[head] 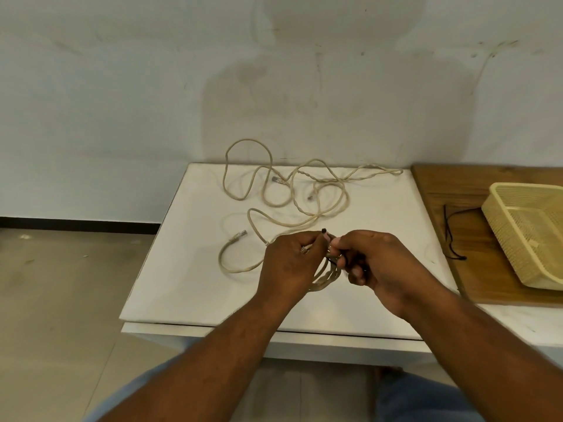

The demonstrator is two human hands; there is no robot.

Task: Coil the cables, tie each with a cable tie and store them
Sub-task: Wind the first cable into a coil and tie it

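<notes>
A small coil of beige cable (326, 277) hangs between my two hands above the white table (189, 278). My left hand (291, 263) grips the coil's left side, with a connector end showing at its fingers. My right hand (374, 263) pinches a thin black tie (342, 259) wrapped at the coil's top; the tie's tip (323, 230) sticks up between the hands. A loose beige cable (304, 193) sprawls in loops over the far half of the table, and another loop with a plug (239, 236) lies left of my hands.
A cream plastic basket (530, 236) sits on a wooden board (451, 184) at the right. A second black tie (451, 233) lies on the board beside the basket. A white wall stands behind the table; tiled floor lies to the left.
</notes>
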